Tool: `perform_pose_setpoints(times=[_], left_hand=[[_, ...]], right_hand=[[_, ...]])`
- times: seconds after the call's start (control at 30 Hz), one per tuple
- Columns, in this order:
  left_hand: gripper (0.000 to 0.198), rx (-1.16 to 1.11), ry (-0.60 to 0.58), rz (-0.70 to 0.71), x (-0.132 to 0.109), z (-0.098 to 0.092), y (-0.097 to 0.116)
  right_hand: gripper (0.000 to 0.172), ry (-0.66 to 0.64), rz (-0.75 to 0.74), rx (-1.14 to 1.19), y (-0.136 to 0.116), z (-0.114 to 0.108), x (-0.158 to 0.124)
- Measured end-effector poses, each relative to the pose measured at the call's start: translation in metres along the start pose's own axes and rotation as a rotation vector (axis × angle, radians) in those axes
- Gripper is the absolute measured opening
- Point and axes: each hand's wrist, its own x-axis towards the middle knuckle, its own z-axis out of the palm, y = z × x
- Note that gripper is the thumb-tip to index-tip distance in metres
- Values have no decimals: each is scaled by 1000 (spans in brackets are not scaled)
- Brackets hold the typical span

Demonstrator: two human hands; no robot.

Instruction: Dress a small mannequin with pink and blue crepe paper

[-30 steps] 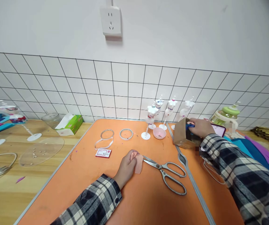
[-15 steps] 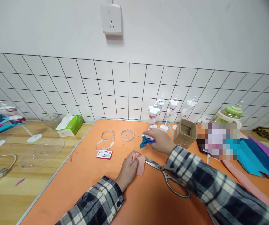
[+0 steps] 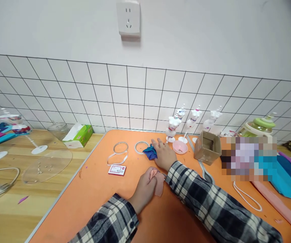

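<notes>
My left hand (image 3: pixel 145 187) is closed around a folded piece of pale pink cloth (image 3: pixel 160 188). A flat end of the cloth hangs out on its right. My right hand (image 3: pixel 163 154) lies farther up the orange mat, fingers stretched out and apart. Beside its fingertips and partly under them is a crumpled blue and teal cloth scrap (image 3: pixel 150 152) on the mat. The scissors are mostly hidden beneath my right sleeve. A pink bowl (image 3: pixel 180 147) sits just right of my right hand.
Small white dress-form stands (image 3: pixel 173 126) line the back by the tiled wall. A cardboard box (image 3: pixel 207 147) is at right, near blue cloth (image 3: pixel 274 172). Tape rings (image 3: pixel 141 147) and a small red-and-white box (image 3: pixel 117 170) lie left. A green tissue pack (image 3: pixel 80 136) stands beyond the mat.
My right hand has moved left and down to the mat, and its fingers have spread off the blue cloth scrap. The left hand keeps the pink cloth. The view has shifted slightly.
</notes>
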Motion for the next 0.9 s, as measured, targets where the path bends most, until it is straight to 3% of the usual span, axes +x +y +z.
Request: perform_pose_setpoints(times=[0.07, 0.27, 0.4, 0.53, 0.73, 0.9], left_hand=[[13, 8, 18, 2, 0, 2, 0], [15, -15, 21, 24, 0, 3, 3], [15, 22, 12, 10, 0, 0, 3], [12, 41, 8, 10, 1, 1, -1], [13, 11, 28, 19, 2, 3, 2], [14, 7, 9, -7, 1, 1, 6]], right_hand=[[69, 8, -15, 8, 2, -4, -12], [47, -214, -73, 124, 8, -2, -14], [51, -177, -64, 138, 11, -5, -6], [31, -182, -60, 122, 10, -11, -11], [48, -161, -146, 73, 2, -1, -1], [49, -105, -66, 19, -4, 1, 18]])
